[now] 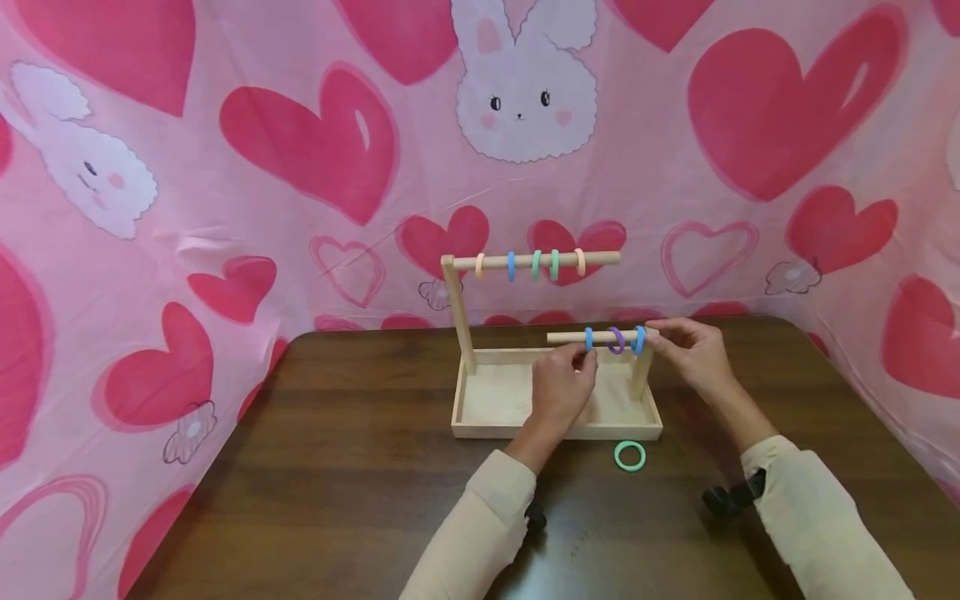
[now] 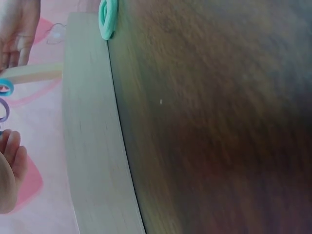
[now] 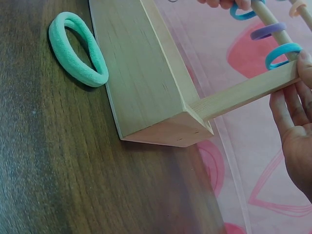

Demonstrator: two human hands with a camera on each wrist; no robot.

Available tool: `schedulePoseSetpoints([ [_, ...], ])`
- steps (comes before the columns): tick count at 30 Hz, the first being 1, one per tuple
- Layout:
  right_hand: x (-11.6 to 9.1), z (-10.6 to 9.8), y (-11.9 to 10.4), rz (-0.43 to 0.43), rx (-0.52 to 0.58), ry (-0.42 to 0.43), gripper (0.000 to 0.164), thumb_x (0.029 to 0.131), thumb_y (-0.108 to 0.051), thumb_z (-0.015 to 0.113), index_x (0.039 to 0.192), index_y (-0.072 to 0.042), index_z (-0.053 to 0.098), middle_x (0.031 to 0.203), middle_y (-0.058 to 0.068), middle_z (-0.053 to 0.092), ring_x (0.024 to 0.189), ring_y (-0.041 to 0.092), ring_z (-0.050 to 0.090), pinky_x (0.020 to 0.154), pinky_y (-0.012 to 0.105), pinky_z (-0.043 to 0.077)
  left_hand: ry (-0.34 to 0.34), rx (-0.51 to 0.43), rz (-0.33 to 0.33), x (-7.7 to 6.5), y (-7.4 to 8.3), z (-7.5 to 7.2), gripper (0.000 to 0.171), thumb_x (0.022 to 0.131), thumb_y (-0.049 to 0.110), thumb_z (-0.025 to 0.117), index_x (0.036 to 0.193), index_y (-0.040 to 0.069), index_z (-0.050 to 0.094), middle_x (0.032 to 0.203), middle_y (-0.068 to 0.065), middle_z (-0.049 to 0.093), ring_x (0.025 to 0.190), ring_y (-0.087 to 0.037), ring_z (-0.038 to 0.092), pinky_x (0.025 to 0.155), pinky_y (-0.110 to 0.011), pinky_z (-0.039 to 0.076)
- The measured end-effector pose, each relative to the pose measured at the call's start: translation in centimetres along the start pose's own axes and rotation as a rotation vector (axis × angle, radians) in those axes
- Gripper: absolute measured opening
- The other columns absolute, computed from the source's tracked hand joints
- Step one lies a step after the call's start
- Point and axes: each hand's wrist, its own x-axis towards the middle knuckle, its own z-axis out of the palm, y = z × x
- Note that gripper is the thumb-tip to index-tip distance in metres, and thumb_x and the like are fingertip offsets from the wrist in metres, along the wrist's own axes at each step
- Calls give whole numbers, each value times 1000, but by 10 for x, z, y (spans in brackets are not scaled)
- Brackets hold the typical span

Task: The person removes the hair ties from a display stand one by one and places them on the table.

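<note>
A wooden stand (image 1: 558, 432) has a tray base, a tall post with an upper rod (image 1: 450, 263) and a short post (image 3: 243, 95) with a lower rod (image 1: 561, 337). My left hand (image 1: 562, 387) pinches a blue hair tie (image 1: 588, 340) near the lower rod's free end. Beside it hang a purple hair tie (image 3: 268, 31) and a second blue hair tie (image 3: 283, 52). My right hand (image 1: 693, 354) grips the top of the short post, thumb at the rod's end and fingers beneath, right by that second blue tie.
Several peach, blue and green hair ties (image 1: 536, 265) hang on the upper rod. A mint green hair tie (image 1: 630, 456) lies on the brown wooden table (image 1: 360, 467), in front of the tray's right end. A pink heart-printed cloth (image 1: 420, 167) hangs behind.
</note>
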Motion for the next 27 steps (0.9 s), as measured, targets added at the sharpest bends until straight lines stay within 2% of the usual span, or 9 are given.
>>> schedulePoseSetpoints([
  [8, 0, 1, -2, -13, 67, -16, 22, 89, 10, 69, 101, -6, 78, 84, -26, 74, 75, -9, 64, 66, 8, 50, 29, 10, 36, 1, -2, 0, 10, 90, 14, 75, 90, 6, 81, 75, -1, 78, 67, -9, 72, 64, -13, 53],
  [13, -1, 1, -3, -12, 61, -16, 21, 90, 9, 69, 102, -6, 78, 84, -25, 73, 75, -8, 64, 66, 8, 50, 32, -3, 49, 0, -2, -1, 9, 90, 14, 75, 89, 7, 81, 74, 0, 77, 66, -8, 71, 64, -13, 53],
  [20, -3, 1, -3, -22, 68, -15, 19, 90, 9, 69, 104, 0, 77, 84, -25, 73, 75, -8, 64, 66, 8, 51, 38, 14, 59, -1, -2, -4, 9, 91, 15, 74, 89, 8, 81, 74, 1, 77, 66, -7, 70, 64, -12, 52],
  [27, -2, 2, -3, -35, 87, -17, 24, 90, 10, 68, 101, -7, 79, 86, -25, 75, 76, -9, 64, 65, 8, 50, 36, 7, 57, -1, -4, -8, 9, 91, 14, 74, 90, 8, 80, 77, 0, 78, 69, -8, 72, 66, -14, 55],
])
